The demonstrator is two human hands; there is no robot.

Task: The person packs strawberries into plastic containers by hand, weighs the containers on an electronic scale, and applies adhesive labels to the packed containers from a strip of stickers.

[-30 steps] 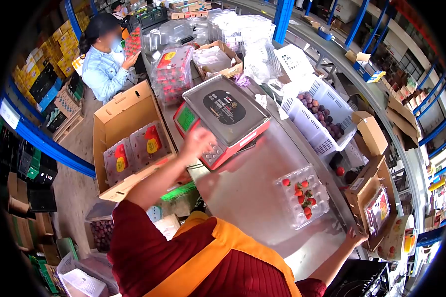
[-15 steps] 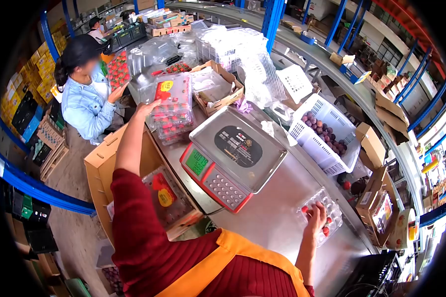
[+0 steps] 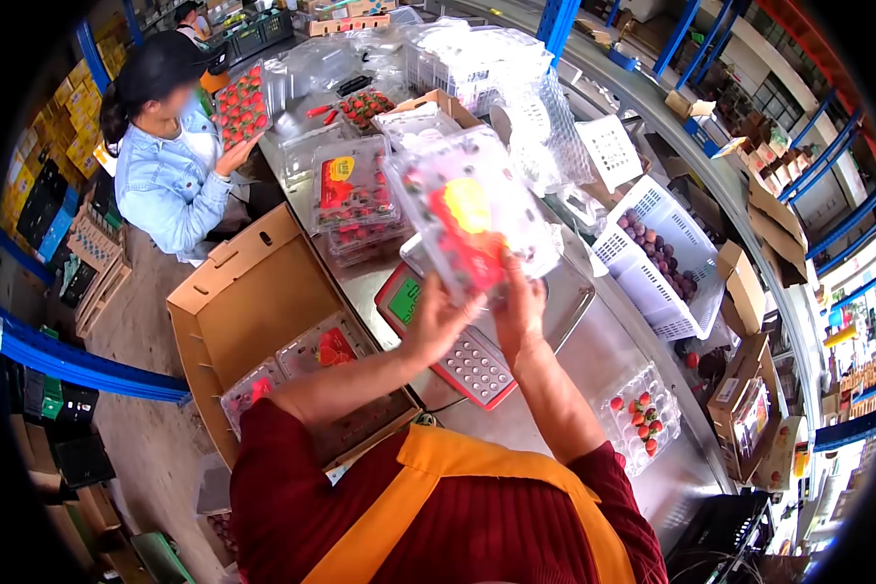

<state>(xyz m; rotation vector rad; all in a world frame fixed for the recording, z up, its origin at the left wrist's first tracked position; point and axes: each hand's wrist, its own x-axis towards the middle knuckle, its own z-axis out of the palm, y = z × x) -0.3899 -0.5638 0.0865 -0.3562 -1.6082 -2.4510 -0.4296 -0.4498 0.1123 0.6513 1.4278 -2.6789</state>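
Between my two hands is a clear plastic strawberry pack [image 3: 506,209] with a red and yellow label, tilted above the scale [image 3: 472,365]. My left hand [image 3: 440,319] grips its near left edge, fingers closed on the plastic. Beside it my right hand [image 3: 519,297] is closed on the near edge too. The pack is slightly blurred and covers most of the scale's tray. More labelled packs [image 3: 357,185] are stacked left of the scale. An open clear tray [image 3: 642,419] holding several loose strawberries lies on the metal table to the right.
A cardboard box [image 3: 229,282] with strawberry packs stands at my left. A co-worker [image 3: 165,175] across from it holds a filled strawberry tray [image 3: 241,107]. A white crate [image 3: 652,268] of plums stands at the right, and plastic packaging [image 3: 457,58] is heaped at the back.
My left hand has brought a pack from the stack over the scale. My right hand has left the loose strawberries in the tray and now grips the pack too.
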